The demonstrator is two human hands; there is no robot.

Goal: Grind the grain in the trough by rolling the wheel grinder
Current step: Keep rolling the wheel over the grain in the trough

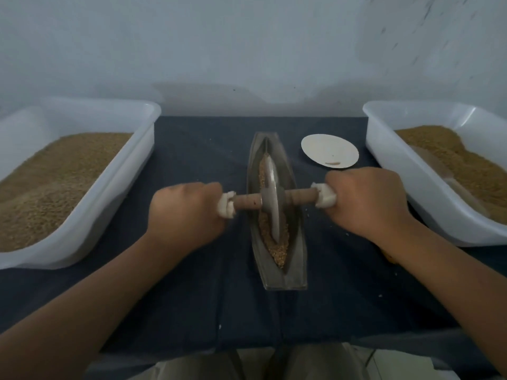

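Both handle ends of the wheel grinder (270, 200) are hidden inside fists: the left grip (186, 212) and the right grip (367, 201) each clench a white-wrapped end. Its disc stands in the grain (275, 245) in the trough (297, 250) at the desk's (205, 283) middle. A left tub (109, 209) and a right tub (428, 209), both holding grain, are cut off at the desk's side edges. A plate (329, 149) lies near the far edge.

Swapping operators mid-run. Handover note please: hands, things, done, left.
Left hand grips the wheel grinder by its left handle, right hand by the right handle, each over white cloth.
Wheel stands on edge midway along the trough, in the grain.
Done: trough loaded, grinder in place.
Left: grain at the near end looks coarse; more rolling needed.
Left tub and right tub hold grain; plate beyond right hand.
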